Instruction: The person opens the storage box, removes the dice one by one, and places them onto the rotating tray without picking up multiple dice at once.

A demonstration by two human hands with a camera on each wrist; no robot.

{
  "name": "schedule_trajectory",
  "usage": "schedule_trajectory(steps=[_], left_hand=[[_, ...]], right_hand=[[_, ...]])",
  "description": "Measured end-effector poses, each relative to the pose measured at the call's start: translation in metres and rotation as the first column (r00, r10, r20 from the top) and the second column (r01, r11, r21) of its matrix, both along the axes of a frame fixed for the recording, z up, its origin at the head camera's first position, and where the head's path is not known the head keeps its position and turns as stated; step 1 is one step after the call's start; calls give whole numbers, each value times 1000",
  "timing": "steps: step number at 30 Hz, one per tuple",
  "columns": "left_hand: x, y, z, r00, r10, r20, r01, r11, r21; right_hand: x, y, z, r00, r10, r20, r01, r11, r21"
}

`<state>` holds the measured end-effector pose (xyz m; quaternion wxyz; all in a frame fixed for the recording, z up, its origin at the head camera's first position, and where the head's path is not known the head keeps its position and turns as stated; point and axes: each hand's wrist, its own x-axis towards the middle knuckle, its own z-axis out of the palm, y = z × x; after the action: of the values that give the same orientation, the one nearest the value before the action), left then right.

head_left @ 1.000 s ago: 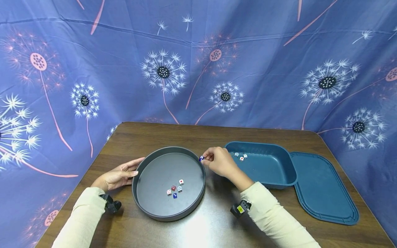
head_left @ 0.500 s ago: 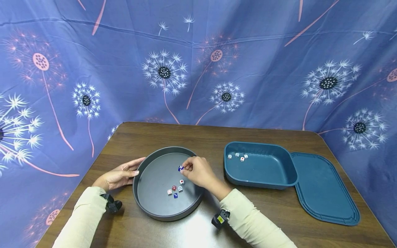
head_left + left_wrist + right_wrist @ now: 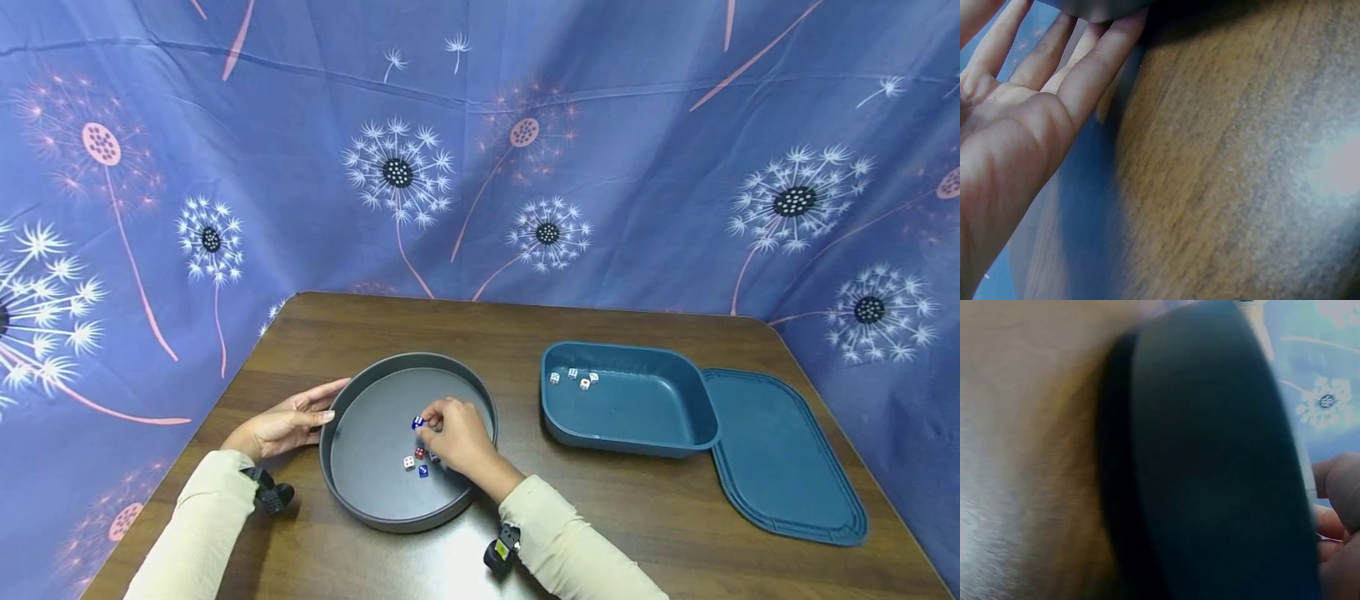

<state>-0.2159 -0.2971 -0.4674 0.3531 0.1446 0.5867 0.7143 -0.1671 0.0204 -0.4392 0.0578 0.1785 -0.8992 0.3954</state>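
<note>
In the head view a round dark grey pan (image 3: 378, 496) stands on the table. My left hand (image 3: 281, 427) rests against its left side, fingers extended and thumb at the rim; in the left wrist view the straight fingers (image 3: 1094, 75) touch the pan's edge. My right hand (image 3: 459, 437) is over the pan and pinches a blue die (image 3: 417, 423) between thumb and fingertips. Below it in the pan lie a white die (image 3: 408, 462), a red die (image 3: 420, 453) and another blue die (image 3: 423, 471); other dice are partly or wholly hidden by the right hand.
Right of the pan is a blue rectangular box (image 3: 630, 442) with several white dice (image 3: 585, 383) at its left end. A flat blue lid (image 3: 787, 467) lies beside it on the wooden table (image 3: 420, 321). A dandelion-patterned cloth (image 3: 645, 167) hangs behind.
My right hand has carried the blue die leftward from beside the box, over the pan's rim, to above the dice in the pan. The left hand has stayed at the pan.
</note>
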Motion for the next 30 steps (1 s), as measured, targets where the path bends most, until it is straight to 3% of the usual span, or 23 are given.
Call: schedule_trajectory(steps=[11,18,30], left_hand=[[0,-1,1,1000,-20,-3,20,1000,8],[0,-1,2,1000,19,12,-19,999,-31],[0,-1,1,1000,20,0,-20,999,-35]], right_hand=[[0,-1,-15,999,-23,-26,23,1000,19],[0,-1,-17,998,-25,-53,28,998,62],[1,-1,-17,1000,-22,-18,23,997,78]])
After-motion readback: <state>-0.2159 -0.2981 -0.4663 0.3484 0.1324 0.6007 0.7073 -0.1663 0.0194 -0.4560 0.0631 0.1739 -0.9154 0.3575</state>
